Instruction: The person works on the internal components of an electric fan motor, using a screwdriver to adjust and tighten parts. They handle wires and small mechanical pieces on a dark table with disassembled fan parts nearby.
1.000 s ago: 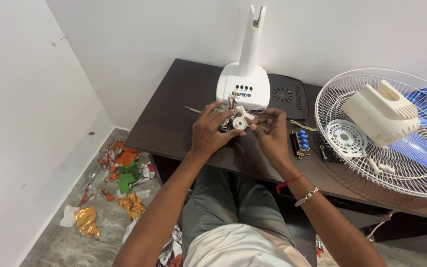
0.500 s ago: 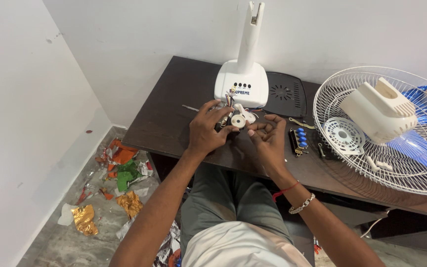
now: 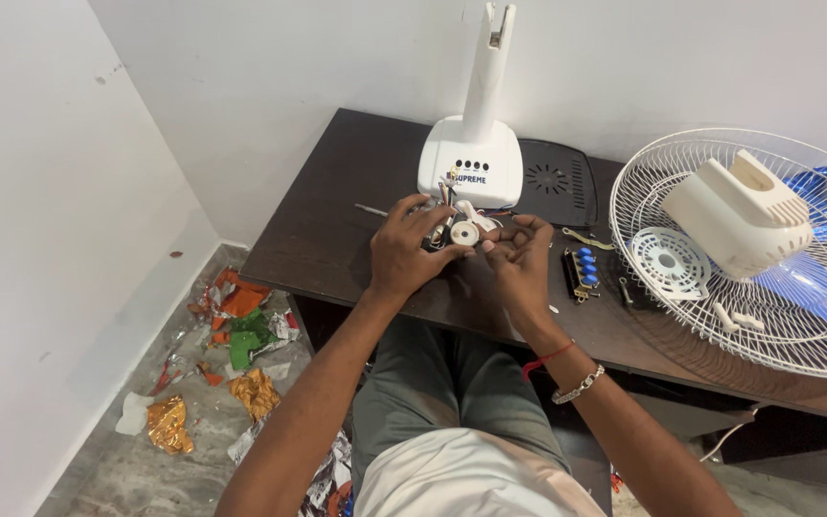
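My left hand (image 3: 406,251) grips a small fan motor assembly (image 3: 458,230) with a white round part and coloured wires, just above the dark wooden table (image 3: 337,220). My right hand (image 3: 521,257) pinches at the same assembly from the right, fingers closed on its edge. Directly behind both hands stands the white fan base (image 3: 471,163) with its upright neck.
A black cover plate (image 3: 552,182) lies behind the base. A switch block with blue buttons (image 3: 581,271) sits right of my hands. A white fan grille (image 3: 748,258) holds a cream motor housing (image 3: 739,213) and blue blades. Foil wrappers (image 3: 232,335) litter the floor at left.
Both hands stay on the motor assembly with only small finger shifts. The camera view has drifted slightly.
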